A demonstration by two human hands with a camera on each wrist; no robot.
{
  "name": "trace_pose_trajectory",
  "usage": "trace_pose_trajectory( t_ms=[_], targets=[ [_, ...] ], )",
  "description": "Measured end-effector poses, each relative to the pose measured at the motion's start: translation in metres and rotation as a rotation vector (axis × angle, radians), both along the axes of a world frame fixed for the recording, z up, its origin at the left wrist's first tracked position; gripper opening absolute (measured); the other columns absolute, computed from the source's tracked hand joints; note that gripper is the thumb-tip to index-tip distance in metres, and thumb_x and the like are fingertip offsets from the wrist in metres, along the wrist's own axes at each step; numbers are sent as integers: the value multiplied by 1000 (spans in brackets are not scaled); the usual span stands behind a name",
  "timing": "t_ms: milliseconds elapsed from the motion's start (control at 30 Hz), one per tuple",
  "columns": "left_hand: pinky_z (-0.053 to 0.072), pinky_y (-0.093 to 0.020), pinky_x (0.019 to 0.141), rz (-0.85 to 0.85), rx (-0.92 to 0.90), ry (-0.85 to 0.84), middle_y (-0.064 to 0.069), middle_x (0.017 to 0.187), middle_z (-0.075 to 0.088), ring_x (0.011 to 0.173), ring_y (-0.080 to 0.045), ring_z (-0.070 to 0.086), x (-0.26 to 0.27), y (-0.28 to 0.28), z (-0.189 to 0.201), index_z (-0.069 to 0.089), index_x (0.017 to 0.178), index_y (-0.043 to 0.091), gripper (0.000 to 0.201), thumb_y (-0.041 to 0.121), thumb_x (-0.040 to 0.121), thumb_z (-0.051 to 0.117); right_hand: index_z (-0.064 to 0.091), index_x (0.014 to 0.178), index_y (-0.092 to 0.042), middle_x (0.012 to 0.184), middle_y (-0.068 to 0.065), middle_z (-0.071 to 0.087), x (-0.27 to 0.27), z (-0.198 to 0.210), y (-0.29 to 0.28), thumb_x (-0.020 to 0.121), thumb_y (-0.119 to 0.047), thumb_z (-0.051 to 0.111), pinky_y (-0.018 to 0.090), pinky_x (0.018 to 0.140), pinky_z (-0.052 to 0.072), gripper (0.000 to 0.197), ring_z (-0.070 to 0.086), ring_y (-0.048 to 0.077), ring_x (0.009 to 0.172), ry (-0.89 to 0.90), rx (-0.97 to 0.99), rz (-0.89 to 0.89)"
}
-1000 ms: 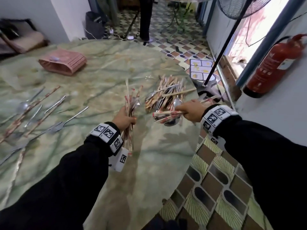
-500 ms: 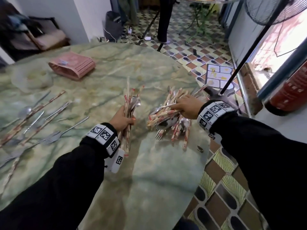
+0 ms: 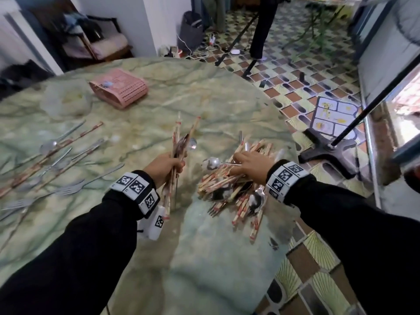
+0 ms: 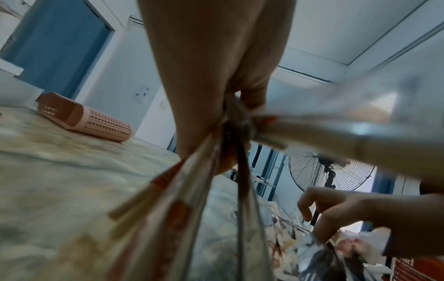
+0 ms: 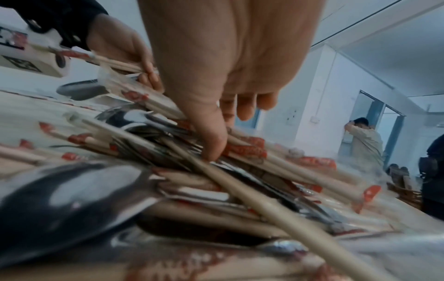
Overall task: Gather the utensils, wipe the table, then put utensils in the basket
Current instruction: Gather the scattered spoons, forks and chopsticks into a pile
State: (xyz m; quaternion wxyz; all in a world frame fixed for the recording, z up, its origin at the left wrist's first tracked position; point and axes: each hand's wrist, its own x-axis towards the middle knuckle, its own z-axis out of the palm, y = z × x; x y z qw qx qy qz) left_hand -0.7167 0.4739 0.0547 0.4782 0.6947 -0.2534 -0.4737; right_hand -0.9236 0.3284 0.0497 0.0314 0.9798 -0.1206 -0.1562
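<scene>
Left hand point(image 3: 164, 165) is gripping a bundle of chopsticks and spoons point(image 3: 179, 151) above the green marbled tabletop point(image 3: 204, 258); right hand point(image 3: 247, 167), fingers curled, is pressing on the utensil pile point(image 3: 234, 192). Pink basket point(image 3: 119, 87) is lying sideways farther back, patterned tile floor point(image 3: 295, 71) beyond.

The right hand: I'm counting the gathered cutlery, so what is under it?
The right hand rests on a pile of paper-sleeved chopsticks, spoons and forks on the table. What lies deeper in the pile is covered.

glossy metal spoons point(image 3: 211, 163), perforated plastic basket point(image 3: 120, 87).
</scene>
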Motion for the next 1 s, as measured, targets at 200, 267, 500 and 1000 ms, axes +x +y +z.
trace_pose_trajectory(
  t_ms=[200, 267, 500, 1000],
  targets=[
    [35, -9, 40, 33, -54, 76, -5, 66, 37, 56, -12, 34, -16, -21, 7, 48, 82, 5, 33, -18, 81, 25, 52, 130, -20, 118, 12, 47, -2, -1, -4, 93, -20, 53, 33, 88, 43, 38, 55, 25, 103, -58, 176, -26],
    [34, -12, 44, 17, -59, 69, -5, 68, 38, 58, -12, 35, -19, -26, 6, 49, 83, 5, 35, -19, 78, 25, 50, 133, -23, 119, 11, 48, -3, -1, -6, 91, -24, 56, 33, 92, 43, 42, 54, 25, 105, -58, 232, -58],
    [44, -19, 59, 61, -202, 90, -2, 73, 43, 63, -13, 43, -27, -33, 11, 49, 97, 10, 37, -21, 85, 33, 42, 138, -24, 130, 7, 49, -7, 10, -16, 83, -10, 63, 31, 102, 39, 61, 47, 22, 120, -20, 406, -261],
    [42, -29, 64, 241, -445, 123, 0, 78, 45, 71, -14, 48, -43, -45, 25, 39, 91, 21, 38, -17, 87, 43, 35, 141, -14, 129, 9, 53, 15, 51, 10, 89, -39, 56, 25, 95, 40, 61, 53, 18, 115, -399, 826, -442]
  ],
)
